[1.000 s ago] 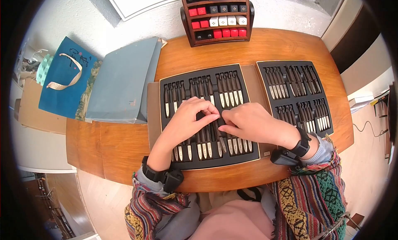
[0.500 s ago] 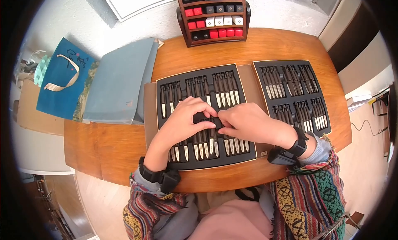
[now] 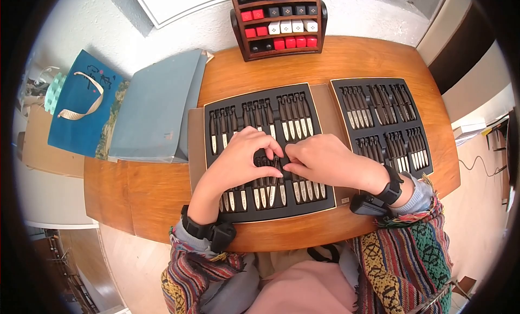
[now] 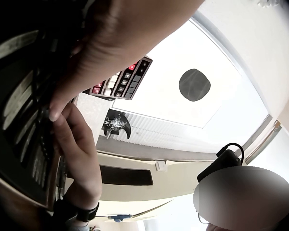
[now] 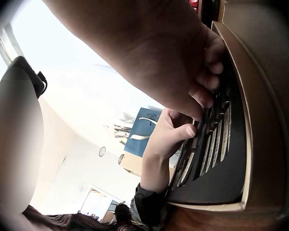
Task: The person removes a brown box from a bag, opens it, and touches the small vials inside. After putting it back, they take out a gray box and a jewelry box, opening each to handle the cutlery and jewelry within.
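Note:
A black tray (image 3: 295, 210) holds rows of slim dark-handled pieces with pale, lettered pointed ends. Over its middle, my left hand (image 3: 244, 158) arches, thumb and index fingertip apart, with handle tops showing between them. One piece (image 3: 272, 196) slants across its neighbours just below that thumb. My right hand (image 3: 325, 161) has curled fingers, and its fingertips are low at the handle tops beside the left hand. I cannot tell whether it pinches a piece. In the right wrist view, the left thumb (image 5: 189, 131) lies close to the right fingertips.
A second tray (image 3: 355, 131) of similar pieces lies to the right. Behind stands a wooden rack (image 3: 279, 54) of red, white and black blocks. At left are a grey-blue box cover (image 3: 157, 108) and a blue paper bag (image 3: 76, 111) with a ribbon handle.
The slanting piece has shifted left along the lower row. Both hands stay over the tray's middle, and the left thumb has dropped slightly nearer the pieces. The view has shifted a little.

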Tool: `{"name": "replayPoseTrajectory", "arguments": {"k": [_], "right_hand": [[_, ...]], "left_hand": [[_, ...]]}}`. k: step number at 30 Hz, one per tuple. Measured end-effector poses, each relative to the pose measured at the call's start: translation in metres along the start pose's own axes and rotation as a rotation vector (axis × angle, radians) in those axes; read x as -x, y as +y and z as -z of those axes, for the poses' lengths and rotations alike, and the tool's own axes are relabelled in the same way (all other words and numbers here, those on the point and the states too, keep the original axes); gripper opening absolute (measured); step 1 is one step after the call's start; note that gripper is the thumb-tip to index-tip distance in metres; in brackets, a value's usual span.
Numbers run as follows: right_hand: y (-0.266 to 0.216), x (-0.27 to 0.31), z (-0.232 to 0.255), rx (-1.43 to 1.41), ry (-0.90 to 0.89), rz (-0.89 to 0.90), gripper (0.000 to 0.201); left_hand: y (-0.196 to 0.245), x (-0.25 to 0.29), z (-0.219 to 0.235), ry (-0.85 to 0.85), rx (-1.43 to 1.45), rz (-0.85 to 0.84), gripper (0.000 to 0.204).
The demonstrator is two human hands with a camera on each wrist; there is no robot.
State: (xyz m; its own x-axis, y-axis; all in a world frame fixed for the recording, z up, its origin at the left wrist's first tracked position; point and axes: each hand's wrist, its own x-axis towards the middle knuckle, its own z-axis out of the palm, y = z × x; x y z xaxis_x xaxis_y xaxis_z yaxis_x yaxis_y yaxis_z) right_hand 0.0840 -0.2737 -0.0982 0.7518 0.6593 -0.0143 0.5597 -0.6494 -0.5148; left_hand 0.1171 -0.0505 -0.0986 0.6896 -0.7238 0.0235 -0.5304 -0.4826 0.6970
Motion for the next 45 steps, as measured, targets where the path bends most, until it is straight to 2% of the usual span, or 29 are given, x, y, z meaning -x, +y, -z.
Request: {"name": "replayPoseTrajectory", "arguments": {"k": [11,20,26,39,45], "right_hand": [[-0.002,0.000,0.003,-0.003,0.002,-0.016,0.030],[-0.003,0.000,0.003,-0.014,0.005,-0.017,0.029],[-0.005,0.000,0.007,-0.019,-0.022,-0.030,0.028],[-0.005,0.000,0.006,-0.014,-0.021,-0.034,0.029],[-0.014,0.003,0.010,0.048,-0.114,-0.042,0.050]], "left_hand": [[0.001,0.001,0.001,0.011,0.048,-0.012,0.028],[0.001,0.006,0.012,-0.117,0.017,-0.085,0.035],[0.001,0.008,0.014,-0.173,0.001,-0.053,0.036],[-0.002,0.008,0.008,-0.069,0.021,-0.023,0.024],[-0.010,0.005,0.005,-0.033,0.172,0.060,0.037]]}}
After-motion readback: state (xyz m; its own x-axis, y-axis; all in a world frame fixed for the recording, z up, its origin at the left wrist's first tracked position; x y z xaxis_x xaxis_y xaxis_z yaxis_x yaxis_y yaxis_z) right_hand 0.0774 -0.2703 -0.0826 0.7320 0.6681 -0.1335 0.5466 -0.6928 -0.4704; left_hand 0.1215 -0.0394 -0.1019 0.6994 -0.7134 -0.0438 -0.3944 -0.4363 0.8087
